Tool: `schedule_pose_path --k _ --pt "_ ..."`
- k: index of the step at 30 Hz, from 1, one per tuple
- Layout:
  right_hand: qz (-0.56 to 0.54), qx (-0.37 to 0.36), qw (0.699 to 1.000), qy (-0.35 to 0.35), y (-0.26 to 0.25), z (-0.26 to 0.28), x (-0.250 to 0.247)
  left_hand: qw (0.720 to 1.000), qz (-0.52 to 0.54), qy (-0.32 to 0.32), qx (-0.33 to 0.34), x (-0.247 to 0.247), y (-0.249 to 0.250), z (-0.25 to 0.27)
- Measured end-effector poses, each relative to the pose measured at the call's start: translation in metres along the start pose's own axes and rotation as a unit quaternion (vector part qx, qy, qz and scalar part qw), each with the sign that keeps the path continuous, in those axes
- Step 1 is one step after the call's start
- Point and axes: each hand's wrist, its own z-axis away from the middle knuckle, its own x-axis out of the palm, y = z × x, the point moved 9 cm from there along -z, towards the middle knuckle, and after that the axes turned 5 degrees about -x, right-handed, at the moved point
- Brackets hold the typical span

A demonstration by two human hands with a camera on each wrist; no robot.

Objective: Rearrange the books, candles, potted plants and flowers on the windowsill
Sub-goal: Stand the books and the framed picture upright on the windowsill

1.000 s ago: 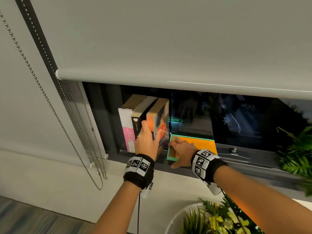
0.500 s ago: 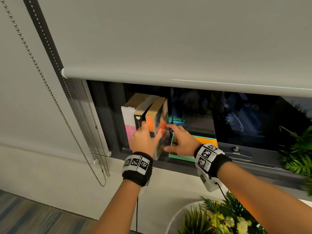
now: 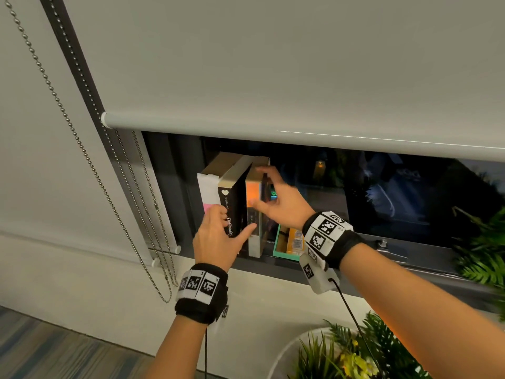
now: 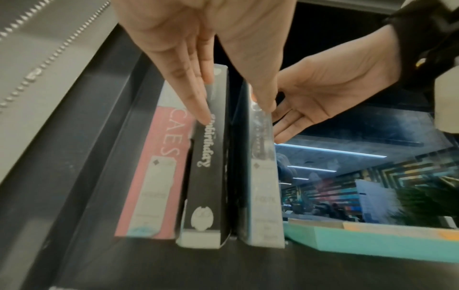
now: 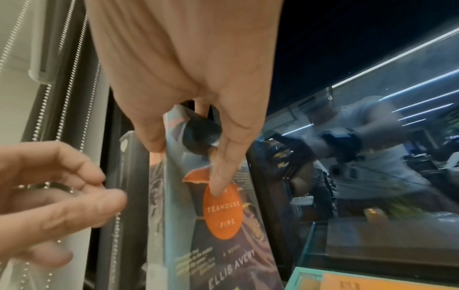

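Head view shows three upright books at the left end of the sill (image 3: pixel 273 272), spines toward the person, long axes vertical. The right hand (image 3: pixel 281 203) is on the rightmost one, the novel (image 3: pixel 255 214): thumb on the spine side, fingers (image 5: pixel 218 176) spread flat along its front cover, a loose straddle more than a clamp. The left hand (image 3: pixel 216 239) lies at 8 o'clock from it, fingers nearly straight, tips resting on the black book (image 4: pixel 206 160) next door, thumb reaching toward the novel's spine; it grips nothing. At 4 o'clock from the novel a teal book (image 3: pixel 284 242) lies flat on the sill, just beside its foot. The right hand is nearer and better placed; I judge that the next move is to steady or draw out the novel, pulling toward 6 o'clock.
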Motion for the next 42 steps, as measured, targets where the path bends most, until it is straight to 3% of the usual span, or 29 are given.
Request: schedule_pose_path --k 7,15,24,28,31,33,37,42 --pt "-0.027 0.001 1.0 0.013 0.007 -0.007 0.01 0.996 0.036 -0.069 -0.034 0.033 -0.021 -0.002" --pt "-0.021 0.01 1.0 0.018 0.008 -0.007 0.015 0.993 0.028 0.007 -0.114 0.02 -0.037 -0.002" --pt "-0.003 0.037 0.996 -0.078 0.02 0.003 0.038 0.995 -0.037 -0.021 -0.085 0.024 -0.031 -0.005" --pt "-0.045 0.058 0.995 -0.065 0.037 0.011 0.031 0.998 -0.025 -0.049 -0.028 0.028 -0.01 0.007" --pt "0.03 0.091 0.991 -0.09 0.055 0.028 0.018 0.998 0.014 -0.067 0.001 0.034 0.006 0.016" --pt "0.12 0.134 0.973 -0.142 0.08 0.049 0.018 0.995 0.03 -0.093 0.024 0.043 0.016 0.02" --pt "0.3 0.211 0.892 -0.264 0.13 0.092 0.024 0.982 0.017 -0.178 0.057 0.073 0.026 0.029" --pt "0.351 0.203 0.872 -0.275 0.14 0.109 0.011 0.935 -0.063 -0.344 0.056 0.12 0.02 0.051"
